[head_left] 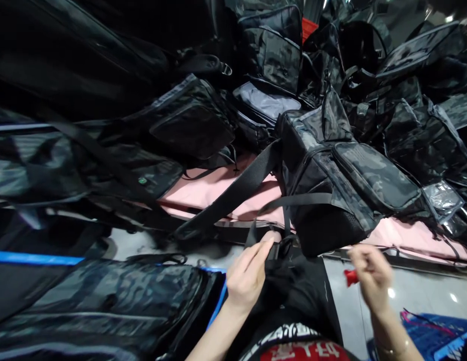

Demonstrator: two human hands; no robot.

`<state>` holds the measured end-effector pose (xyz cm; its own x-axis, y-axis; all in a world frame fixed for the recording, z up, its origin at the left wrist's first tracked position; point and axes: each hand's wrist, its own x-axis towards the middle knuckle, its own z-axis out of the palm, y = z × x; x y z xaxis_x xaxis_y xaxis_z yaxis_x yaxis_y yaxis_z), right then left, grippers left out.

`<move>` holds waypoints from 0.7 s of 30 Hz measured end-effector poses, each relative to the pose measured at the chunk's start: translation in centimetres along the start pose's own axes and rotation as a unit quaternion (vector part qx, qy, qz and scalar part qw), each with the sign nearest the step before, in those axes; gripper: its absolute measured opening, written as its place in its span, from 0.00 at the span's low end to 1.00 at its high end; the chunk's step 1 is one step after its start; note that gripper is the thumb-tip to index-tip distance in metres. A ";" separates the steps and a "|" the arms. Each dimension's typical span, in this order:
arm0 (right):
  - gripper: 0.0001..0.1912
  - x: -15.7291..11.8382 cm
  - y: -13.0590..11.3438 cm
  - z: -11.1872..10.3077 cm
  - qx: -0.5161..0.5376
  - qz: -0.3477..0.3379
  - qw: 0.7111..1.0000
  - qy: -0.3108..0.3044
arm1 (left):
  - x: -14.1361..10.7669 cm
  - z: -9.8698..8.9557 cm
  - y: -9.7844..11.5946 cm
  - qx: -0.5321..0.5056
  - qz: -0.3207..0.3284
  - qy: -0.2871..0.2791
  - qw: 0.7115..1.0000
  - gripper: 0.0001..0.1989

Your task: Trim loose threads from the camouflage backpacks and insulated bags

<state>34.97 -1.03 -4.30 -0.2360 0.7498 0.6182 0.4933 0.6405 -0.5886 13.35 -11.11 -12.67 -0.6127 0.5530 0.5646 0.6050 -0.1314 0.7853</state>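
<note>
Curling the right hand [372, 273] closed around a small, bright red object [351, 277], too blurred to identify, near the front edge of a pink-covered tabletop [191, 193]. Holding the left hand [248, 273] narrow, with fingers close together and pointing at dark webbing along that edge; being unable to tell whether gripping the webbing or only touching it. Facing a boxy black-and-grey camouflage fabric backpack [372, 175], lying tilted on the tabletop at centre right, just beyond both hands. Trailing from it toward the left, a wide black webbing strap [233, 195] and a narrow black webbing strap [304, 200]. Having a shiny clear plastic packet [442, 198] just beside the backpack on the right, and a grey-blue camouflage fabric bag [116, 291] at near left.
</note>
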 end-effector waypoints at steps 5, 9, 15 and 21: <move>0.06 -3.2 -0.7 3.1 0.113 0.011 0.975 -0.192 | -1.1 1.0 -0.4 -0.048 -0.071 -0.101 0.991 0.14; 0.15 -1.6 0.7 2.0 0.013 -0.037 0.997 -0.059 | -3.1 2.8 -2.7 -0.144 -0.217 -0.328 0.908 0.20; 0.26 3.0 1.4 -0.5 -0.134 -0.117 0.983 0.041 | -6.6 9.2 -6.1 -0.341 -0.557 -0.314 0.689 0.13; 0.26 4.2 0.8 -0.5 -0.169 -0.161 0.972 -0.006 | -4.3 15.8 -7.8 -0.388 -0.578 -0.167 0.698 0.10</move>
<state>34.84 2.54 -1.94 -0.4323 0.5217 0.7355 0.6383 0.7532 -0.1590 19.30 0.57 -25.23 -0.2332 0.8023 -0.5494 -0.7325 0.2267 0.6419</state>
